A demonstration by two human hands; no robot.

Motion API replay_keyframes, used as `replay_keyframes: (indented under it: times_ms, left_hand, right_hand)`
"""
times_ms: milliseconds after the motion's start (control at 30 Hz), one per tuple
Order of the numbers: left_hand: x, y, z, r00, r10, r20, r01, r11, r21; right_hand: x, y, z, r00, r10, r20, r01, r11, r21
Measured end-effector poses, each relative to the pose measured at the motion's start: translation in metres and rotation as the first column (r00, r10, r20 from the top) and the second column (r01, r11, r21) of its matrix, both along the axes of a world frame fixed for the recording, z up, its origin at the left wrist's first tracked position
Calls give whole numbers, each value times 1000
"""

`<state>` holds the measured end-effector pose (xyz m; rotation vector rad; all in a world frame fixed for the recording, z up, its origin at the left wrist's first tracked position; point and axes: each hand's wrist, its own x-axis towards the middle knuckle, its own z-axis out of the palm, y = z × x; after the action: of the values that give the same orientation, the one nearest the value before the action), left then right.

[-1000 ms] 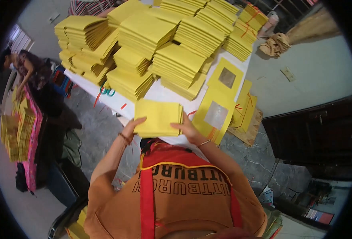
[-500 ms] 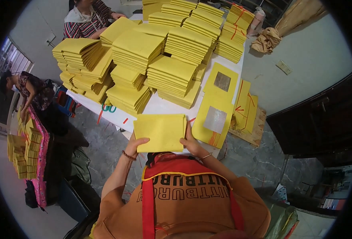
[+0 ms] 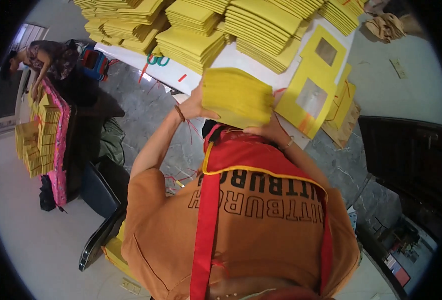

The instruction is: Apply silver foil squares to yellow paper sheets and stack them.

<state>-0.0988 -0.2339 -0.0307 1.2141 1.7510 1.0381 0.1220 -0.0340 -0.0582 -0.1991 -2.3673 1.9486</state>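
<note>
Between my two hands I hold a thick bundle of folded yellow sheets (image 3: 237, 95) over the near edge of the white table. My left hand (image 3: 197, 105) grips its left end, with the thumb in front. At the lower right corner my right hand (image 3: 271, 131) holds it, most of the fingers hidden behind the bundle. Two flat yellow pieces with pale rectangular windows (image 3: 309, 98) lie on the table to the right. Beyond the bundle rise stacks of folded yellow sheets (image 3: 192, 45). Green-handled scissors (image 3: 158, 60) and a red strip (image 3: 182, 78) are near the table's left edge.
Another person (image 3: 46, 60) bends over a pink-covered table (image 3: 60, 155) with yellow bundles at the left. A dark chair (image 3: 100, 192) stands behind my left side. Tied yellow sheets (image 3: 342, 105) rest on a board to the right, near a dark door (image 3: 406, 145).
The view has swung, so the tables sit higher and further right. The yellow bundle has tilted in my hands, now showing a thick, layered side instead of its flat top.
</note>
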Motion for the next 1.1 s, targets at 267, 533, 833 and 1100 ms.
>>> replay_keyframes:
  times_ms: [267, 533, 833, 1100]
  left_hand:
    - [26, -9, 5, 958, 173, -228, -120, 966, 229]
    - [25, -12, -5, 960, 183, -214, -164, 981, 103]
    - [28, -6, 3, 963, 228, -140, -212, 970, 121]
    - [14, 0, 40, 959, 229, -168, -203, 966, 158]
  right_hand:
    - [1, -15, 40, 988, -153, 29, 155, 952, -263]
    - [-6, -7, 107, 942, -89, -322, 249, 831, 498]
    - [-59, -23, 151, 958, 224, 178, -267, 478, 837]
    - [-70, -12, 167, 970, 36, 241, -199, 689, 697]
